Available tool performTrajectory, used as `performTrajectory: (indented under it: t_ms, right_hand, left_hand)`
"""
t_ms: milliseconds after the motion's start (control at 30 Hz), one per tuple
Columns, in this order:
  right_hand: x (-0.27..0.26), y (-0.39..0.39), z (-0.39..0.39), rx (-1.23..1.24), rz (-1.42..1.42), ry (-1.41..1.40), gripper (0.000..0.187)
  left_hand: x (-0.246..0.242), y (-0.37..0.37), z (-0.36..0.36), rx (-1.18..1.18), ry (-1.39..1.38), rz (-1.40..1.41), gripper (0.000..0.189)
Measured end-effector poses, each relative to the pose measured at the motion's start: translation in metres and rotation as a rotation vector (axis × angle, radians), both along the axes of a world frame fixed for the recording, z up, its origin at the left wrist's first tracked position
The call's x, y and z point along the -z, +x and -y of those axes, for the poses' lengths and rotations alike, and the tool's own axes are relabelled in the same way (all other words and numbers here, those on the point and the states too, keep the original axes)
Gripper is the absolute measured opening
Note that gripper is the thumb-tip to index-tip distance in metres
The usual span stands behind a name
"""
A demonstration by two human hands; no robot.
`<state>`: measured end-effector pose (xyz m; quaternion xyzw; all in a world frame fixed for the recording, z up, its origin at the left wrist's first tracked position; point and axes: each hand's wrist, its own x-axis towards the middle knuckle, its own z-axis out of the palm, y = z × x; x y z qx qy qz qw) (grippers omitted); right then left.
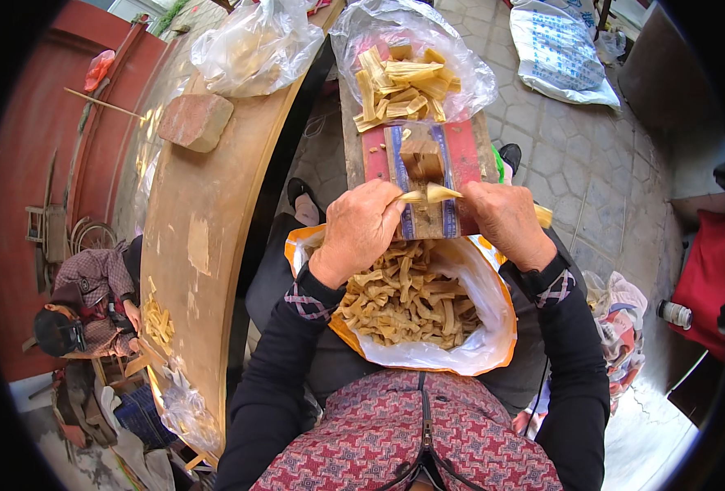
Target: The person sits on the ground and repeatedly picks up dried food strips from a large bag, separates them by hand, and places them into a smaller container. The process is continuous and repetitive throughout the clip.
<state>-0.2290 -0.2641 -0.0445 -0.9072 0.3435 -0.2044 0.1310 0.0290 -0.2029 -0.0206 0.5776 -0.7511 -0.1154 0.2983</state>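
Observation:
My left hand pinches one short piece of a pale yellow dried strip. My right hand holds another piece, whose frayed end points at the first with a small gap between them; a longer yellow piece sticks out behind the right hand. Both hands are over the near end of a narrow bench, just before a small wooden block. Below them, an orange and white bag on my lap holds many short yellow pieces. Flat strips lie on clear plastic beyond the block.
On the left runs a long wooden board bearing a brick, a filled plastic bag and a strip pile. Another person sits beyond it. A printed white sack lies at upper right; bundled cloth is at my right.

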Motion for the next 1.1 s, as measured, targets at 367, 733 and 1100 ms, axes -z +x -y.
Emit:
performTrajectory:
  t_ms: [367,733,1100]
  right_hand:
    - [-0.034,-0.024,-0.093,-0.251,-0.161,-0.180,0.028]
    - [-0.060,-0.019,-0.122,-0.227,0.046,-0.155,0.030]
    - [-0.051,-0.004,-0.156,-0.319,0.360,1.370,0.021]
  left_hand:
    - [-0.028,0.001,-0.109,-0.026,0.325,-0.474,0.024]
    - [-0.037,0.002,-0.182,0.326,0.890,-1.725,0.026]
    - [-0.048,-0.028,-0.165,0.377,0.002,-0.031,0.021]
